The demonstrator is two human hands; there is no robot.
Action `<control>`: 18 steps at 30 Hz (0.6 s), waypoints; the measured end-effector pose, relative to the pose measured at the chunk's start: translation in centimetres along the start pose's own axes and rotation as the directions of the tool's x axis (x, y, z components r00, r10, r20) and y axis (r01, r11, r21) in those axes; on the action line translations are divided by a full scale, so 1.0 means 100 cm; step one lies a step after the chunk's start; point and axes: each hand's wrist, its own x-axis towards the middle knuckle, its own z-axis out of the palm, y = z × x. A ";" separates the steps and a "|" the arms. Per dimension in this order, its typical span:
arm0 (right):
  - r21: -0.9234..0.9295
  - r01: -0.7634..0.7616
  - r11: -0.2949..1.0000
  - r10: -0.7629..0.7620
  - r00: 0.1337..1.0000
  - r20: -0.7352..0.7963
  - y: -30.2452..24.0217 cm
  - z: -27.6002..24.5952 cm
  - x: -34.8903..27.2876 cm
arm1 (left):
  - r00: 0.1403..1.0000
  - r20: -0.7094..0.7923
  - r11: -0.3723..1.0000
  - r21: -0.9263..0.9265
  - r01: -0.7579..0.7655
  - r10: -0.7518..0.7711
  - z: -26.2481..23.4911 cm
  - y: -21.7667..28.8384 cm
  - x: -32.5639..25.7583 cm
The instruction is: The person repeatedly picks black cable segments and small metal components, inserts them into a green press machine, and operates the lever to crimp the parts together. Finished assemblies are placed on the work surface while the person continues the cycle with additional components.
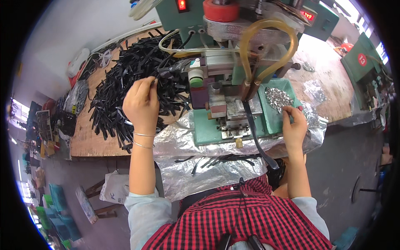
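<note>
My left hand is at the pile of black eyeglass temples, its fingertips pinched on a dark piece that looks like one temple, mostly hidden by the fingers. My right hand is over the right side of a green tray holding many small metal parts. Its fingers are bent together; whatever they hold is too small to make out. Between my hands, a single black temple extends from the machine's metal fixture, its curved tip pointing toward me. Neither hand touches it.
A green machine with a looped yellowish tube stands ahead. Silver sheeting covers the table's front edge, with several black temples lying on the sheet across my lap. Another green machine is at far right; a wooden stool stands below left.
</note>
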 end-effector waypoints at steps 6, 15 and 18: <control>0.140 -0.124 0.982 0.126 0.992 -0.008 -0.008 0.000 -0.013 | 0.976 0.039 0.974 0.070 0.213 -0.216 0.031 -0.048 -0.068; 0.591 0.059 0.804 -0.110 0.993 0.050 -0.102 0.003 0.030 | 0.829 0.294 0.636 -0.536 0.555 -0.476 0.029 -0.025 -0.052; 0.745 -0.050 0.666 -0.029 0.995 0.092 -0.117 0.029 0.027 | 0.714 0.399 0.474 -0.548 0.689 -0.576 0.042 -0.040 -0.092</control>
